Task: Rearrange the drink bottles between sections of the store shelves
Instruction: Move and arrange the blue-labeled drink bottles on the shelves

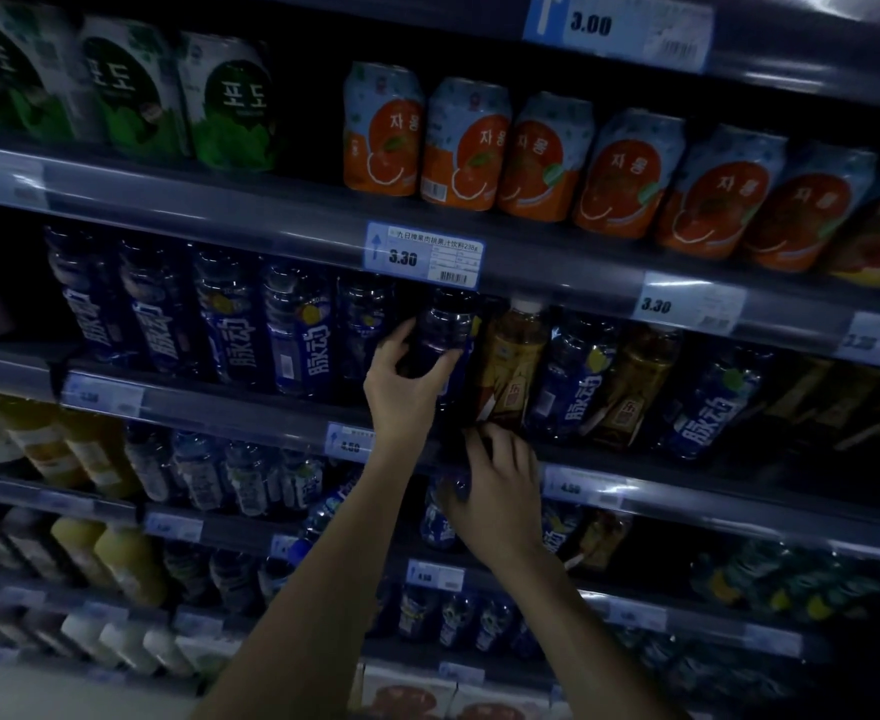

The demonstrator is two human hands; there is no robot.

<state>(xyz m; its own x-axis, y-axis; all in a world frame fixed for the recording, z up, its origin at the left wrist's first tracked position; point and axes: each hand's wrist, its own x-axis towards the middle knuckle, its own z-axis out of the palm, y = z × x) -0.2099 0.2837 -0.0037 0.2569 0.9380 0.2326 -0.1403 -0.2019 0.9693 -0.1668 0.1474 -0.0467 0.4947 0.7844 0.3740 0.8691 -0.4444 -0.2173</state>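
Note:
On the middle shelf, my left hand [407,387] is wrapped around a dark blue drink bottle [445,330] that stands among a row of blue bottles [297,335]. Right beside it stands an amber tea bottle [510,361] with a pale cap. My right hand [500,491] is lower, at the shelf's front rail [251,407], with its fingers curled near the foot of the amber bottle and over a blue bottle [440,527] on the shelf below; whether it grips anything is unclear. More blue bottles [578,376] and amber ones [630,392] alternate to the right.
Orange cans [547,158] and green cans [230,111] fill the shelf above. Price tags [424,254] hang on the rails. Yellow juice bottles [126,558] and pale bottles [220,475] stand on lower shelves at the left. Boxes [417,693] sit at the bottom.

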